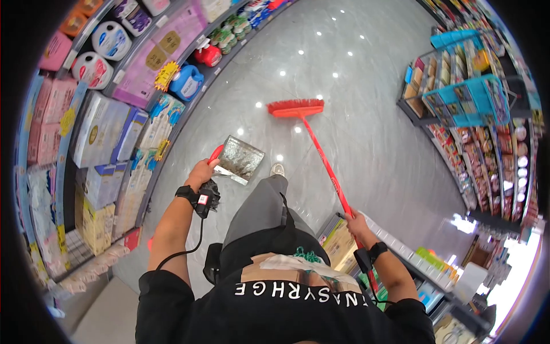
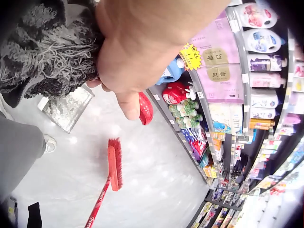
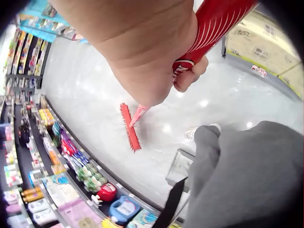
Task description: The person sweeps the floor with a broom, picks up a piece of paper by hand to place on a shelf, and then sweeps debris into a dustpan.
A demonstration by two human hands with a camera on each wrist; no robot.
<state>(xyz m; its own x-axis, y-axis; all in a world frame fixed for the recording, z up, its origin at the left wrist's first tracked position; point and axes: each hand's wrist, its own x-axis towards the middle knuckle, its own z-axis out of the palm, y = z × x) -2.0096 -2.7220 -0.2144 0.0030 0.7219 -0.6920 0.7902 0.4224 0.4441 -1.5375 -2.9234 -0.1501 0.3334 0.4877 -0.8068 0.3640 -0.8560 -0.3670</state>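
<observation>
My left hand (image 1: 203,172) grips the red handle (image 1: 216,153) of a dustpan (image 1: 243,157), whose metal pan shows grey dirt on its surface. In the left wrist view, a grey and black fringed bundle (image 2: 52,52) hangs beside that hand. My right hand (image 1: 358,226) is wrapped around the long red stick (image 1: 325,157) of a broom. Far out ahead, the red broom head (image 1: 295,108) is at the floor, beyond the dustpan and to its right. In the right wrist view the fingers curl around the stick (image 3: 213,28).
Shelves of detergent bottles and tissue packs (image 1: 103,132) curve along the left. A rack with blue baskets (image 1: 467,100) stands at the right, and a low shelf of boxes (image 1: 344,246) is near my right arm. My shoe (image 1: 277,169) is beside the dustpan on the shiny grey floor (image 1: 252,74).
</observation>
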